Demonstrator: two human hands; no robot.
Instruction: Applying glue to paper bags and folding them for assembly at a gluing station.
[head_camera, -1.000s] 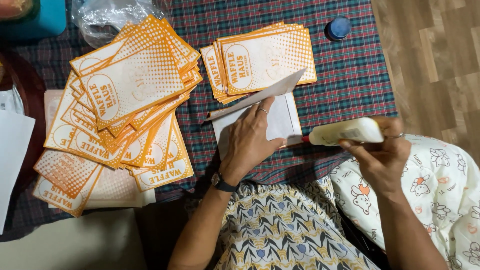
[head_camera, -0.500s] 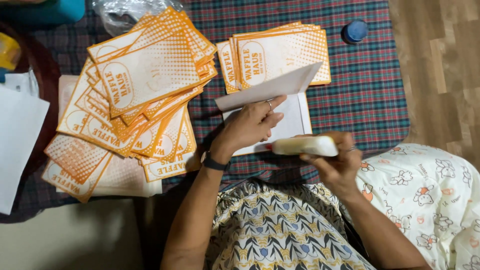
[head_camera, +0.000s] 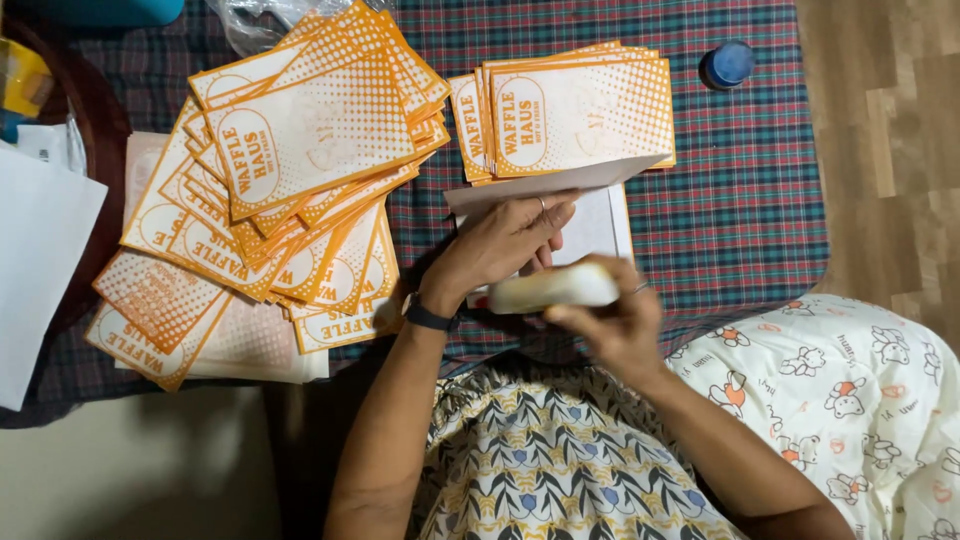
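Item: white paper sheet (head_camera: 598, 228), flat, thin, matte, lying on a plaid cloth (head_camera: 760, 200) over the bench, just below the smaller stack of bags. Its near flap (head_camera: 560, 180) is raised and creased along one straight edge.

Change noted: the right hand (head_camera: 610, 325) has moved inward from the right edge of the bench and now sits close beside the left hand, its pale oblong object (head_camera: 552, 288) brought over the sheet's lower edge. Judged: work on the sheet passes from folding to applying or pressing with that object.

Left hand (head_camera: 505, 240): fingers spread and pressed flat on the sheet under the raised flap; dark band at the wrist.

Right hand: curled shut around the pale object, smooth, rounded, cream-coloured; exact kind cannot be told.

Also present: a large fanned heap of orange-and-white printed paper bags (head_camera: 300, 170), dotted pattern, crisp edges; a neat smaller stack (head_camera: 570, 115); a blue round cap (head_camera: 728, 63), well apart at upper right.
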